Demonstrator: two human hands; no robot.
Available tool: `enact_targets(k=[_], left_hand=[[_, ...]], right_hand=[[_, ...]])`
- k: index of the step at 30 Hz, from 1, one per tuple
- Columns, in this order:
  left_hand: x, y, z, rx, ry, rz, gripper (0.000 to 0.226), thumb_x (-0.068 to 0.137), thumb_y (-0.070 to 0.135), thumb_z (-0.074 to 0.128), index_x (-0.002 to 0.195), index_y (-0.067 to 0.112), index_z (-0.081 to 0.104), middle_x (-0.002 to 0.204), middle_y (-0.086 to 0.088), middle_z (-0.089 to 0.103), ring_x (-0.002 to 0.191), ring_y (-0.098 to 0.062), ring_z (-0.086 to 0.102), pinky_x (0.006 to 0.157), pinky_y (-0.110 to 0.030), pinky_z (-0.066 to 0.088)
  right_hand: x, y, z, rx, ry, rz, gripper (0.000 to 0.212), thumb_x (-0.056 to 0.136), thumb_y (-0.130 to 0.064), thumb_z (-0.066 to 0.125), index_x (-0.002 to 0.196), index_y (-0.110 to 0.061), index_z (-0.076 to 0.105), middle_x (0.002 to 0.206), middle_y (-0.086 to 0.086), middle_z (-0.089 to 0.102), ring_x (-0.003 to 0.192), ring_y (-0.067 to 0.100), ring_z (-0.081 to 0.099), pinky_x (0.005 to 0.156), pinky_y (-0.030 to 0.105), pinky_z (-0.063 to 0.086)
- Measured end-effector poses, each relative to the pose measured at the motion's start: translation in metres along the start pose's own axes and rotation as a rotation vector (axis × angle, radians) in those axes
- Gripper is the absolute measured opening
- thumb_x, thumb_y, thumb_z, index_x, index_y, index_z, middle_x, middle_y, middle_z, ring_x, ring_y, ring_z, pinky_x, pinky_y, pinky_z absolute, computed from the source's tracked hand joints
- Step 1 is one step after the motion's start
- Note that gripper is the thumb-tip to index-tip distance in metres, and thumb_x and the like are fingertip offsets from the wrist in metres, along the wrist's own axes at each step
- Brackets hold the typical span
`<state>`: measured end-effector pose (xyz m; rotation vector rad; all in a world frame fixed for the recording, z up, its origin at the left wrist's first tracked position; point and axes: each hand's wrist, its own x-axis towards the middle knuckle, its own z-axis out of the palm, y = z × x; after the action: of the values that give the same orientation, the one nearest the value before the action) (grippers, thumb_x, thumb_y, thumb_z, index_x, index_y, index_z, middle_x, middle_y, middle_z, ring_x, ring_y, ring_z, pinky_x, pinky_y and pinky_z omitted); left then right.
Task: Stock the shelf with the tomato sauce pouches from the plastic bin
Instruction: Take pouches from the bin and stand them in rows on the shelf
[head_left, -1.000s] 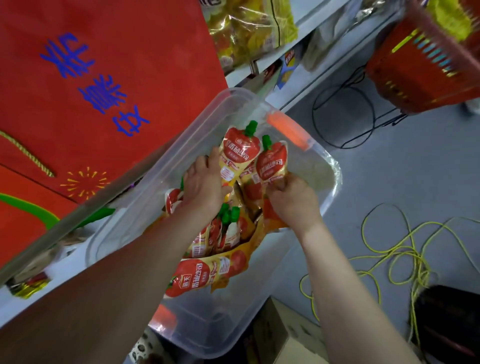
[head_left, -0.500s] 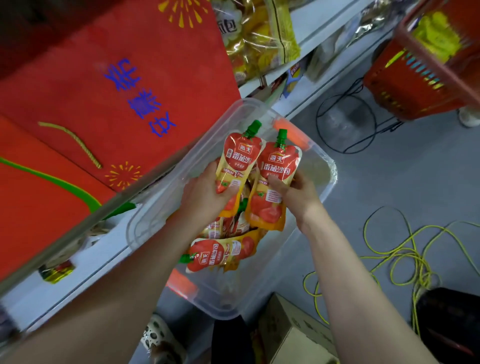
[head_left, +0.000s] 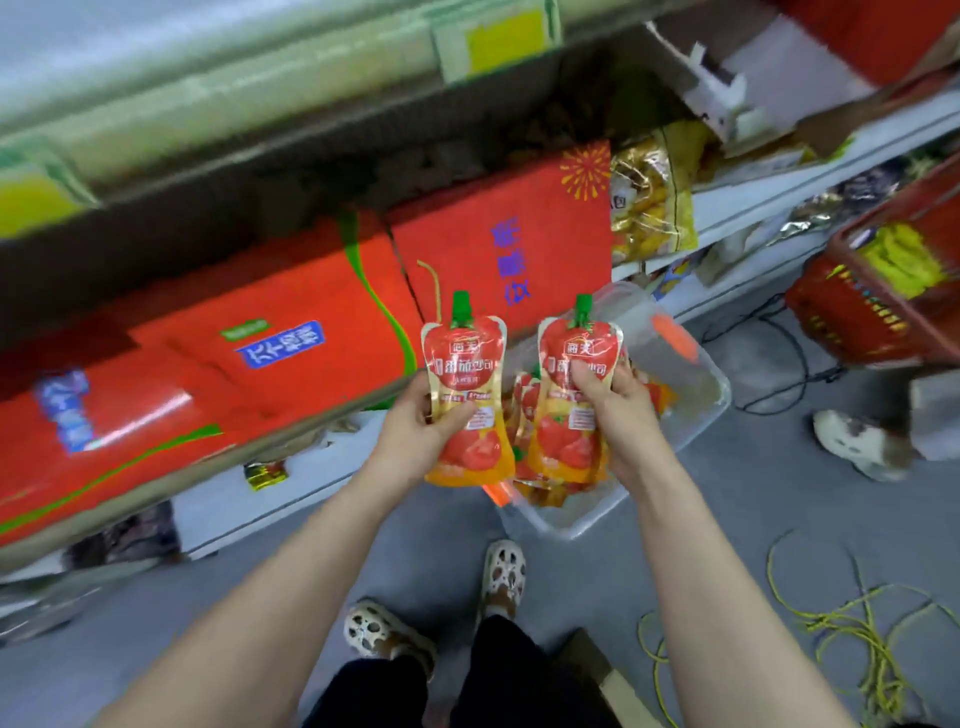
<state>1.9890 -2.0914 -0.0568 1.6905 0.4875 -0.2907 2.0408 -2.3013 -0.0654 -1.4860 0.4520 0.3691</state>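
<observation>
The left hand (head_left: 415, 434) grips 1 tomato sauce pouch (head_left: 464, 364) upright, green cap up. The right hand (head_left: 621, 410) grips a second pouch (head_left: 576, 364) just beside it. Below them, the clear plastic bin (head_left: 701, 395) holds more pouches (head_left: 524, 400), near the shelf (head_left: 753, 200) and its red boxes (head_left: 260, 374).

Your left pouch (head_left: 465, 395) and right pouch (head_left: 576, 400) sat side by side, centre frame; bin (head_left: 696, 410) lay behind, centre-right; shelf (head_left: 234, 506) spanned left.

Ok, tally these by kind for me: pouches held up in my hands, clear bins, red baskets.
Pouches held up: 2, the left pouch in the left hand, the right pouch in the right hand
Clear plastic bin: 1
Red basket: 1
Total: 4
</observation>
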Motion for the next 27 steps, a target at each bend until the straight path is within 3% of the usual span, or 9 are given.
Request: enact_targets(k=[4, 8, 11, 15, 21, 25, 27], left_hand=[[-0.049, 0.01, -0.068, -0.107, 0.119, 0.071, 0.027, 0.087, 0.02, 0.069, 0.113, 0.022, 0.061, 0.11, -0.005, 0.07, 0.105, -0.023, 0.065, 0.09, -0.039, 0.053], [-0.089, 0.018, -0.131, -0.129, 0.178, 0.146, 0.023, 0.089, 0.022, 0.066, 0.113, 0.022, 0.063, 0.107, 0.0, 0.072, 0.102, -0.018, 0.067, 0.089, -0.035, 0.053], [-0.117, 0.024, -0.18, -0.182, 0.242, 0.194, 0.021, 0.09, 0.019, 0.064, 0.111, 0.018, 0.062, 0.105, -0.003, 0.073, 0.1, -0.021, 0.069, 0.087, -0.036, 0.055], [-0.15, 0.036, -0.234, -0.214, 0.34, 0.288, 0.026, 0.089, 0.022, 0.067, 0.114, 0.014, 0.061, 0.106, -0.004, 0.073, 0.098, -0.019, 0.07, 0.086, -0.036, 0.057], [-0.2, 0.058, -0.323, -0.271, 0.54, 0.434, 0.021, 0.089, 0.022, 0.065, 0.11, 0.021, 0.063, 0.101, 0.001, 0.074, 0.093, -0.014, 0.071, 0.079, -0.029, 0.057], [-0.222, 0.074, -0.383, -0.345, 0.667, 0.503, 0.016, 0.089, 0.021, 0.066, 0.104, 0.02, 0.064, 0.097, -0.001, 0.074, 0.088, -0.014, 0.072, 0.074, -0.027, 0.056], [-0.227, 0.084, -0.409, -0.344, 0.713, 0.543, 0.017, 0.09, 0.017, 0.064, 0.107, 0.016, 0.063, 0.099, -0.002, 0.074, 0.089, -0.015, 0.071, 0.075, -0.028, 0.057]], right_hand=[[-0.048, -0.017, 0.056, -0.047, -0.094, -0.052, 0.016, 0.092, -0.026, 0.068, 0.104, -0.016, 0.073, 0.102, 0.007, 0.077, 0.098, 0.027, 0.073, 0.091, 0.046, 0.057], [-0.087, -0.034, 0.118, -0.05, -0.203, -0.1, 0.015, 0.094, -0.02, 0.065, 0.108, -0.015, 0.069, 0.095, 0.001, 0.076, 0.082, 0.014, 0.073, 0.075, 0.032, 0.059], [-0.117, -0.047, 0.167, -0.069, -0.285, -0.152, 0.015, 0.094, -0.019, 0.065, 0.108, -0.012, 0.069, 0.098, 0.005, 0.076, 0.085, 0.018, 0.073, 0.074, 0.032, 0.06], [-0.145, -0.068, 0.221, -0.104, -0.381, -0.258, 0.021, 0.093, -0.021, 0.066, 0.11, -0.008, 0.068, 0.1, 0.011, 0.077, 0.088, 0.025, 0.074, 0.076, 0.038, 0.059], [-0.194, -0.121, 0.315, -0.238, -0.522, -0.551, 0.018, 0.086, -0.035, 0.071, 0.101, -0.025, 0.07, 0.099, 0.006, 0.077, 0.091, 0.026, 0.074, 0.086, 0.052, 0.058], [-0.225, -0.167, 0.378, -0.25, -0.614, -0.681, 0.015, 0.089, -0.028, 0.071, 0.102, -0.02, 0.07, 0.095, 0.002, 0.077, 0.088, 0.018, 0.075, 0.08, 0.04, 0.059], [-0.235, -0.19, 0.405, -0.212, -0.641, -0.703, 0.018, 0.089, -0.02, 0.072, 0.105, -0.014, 0.069, 0.09, -0.001, 0.077, 0.081, 0.01, 0.074, 0.072, 0.028, 0.057]])
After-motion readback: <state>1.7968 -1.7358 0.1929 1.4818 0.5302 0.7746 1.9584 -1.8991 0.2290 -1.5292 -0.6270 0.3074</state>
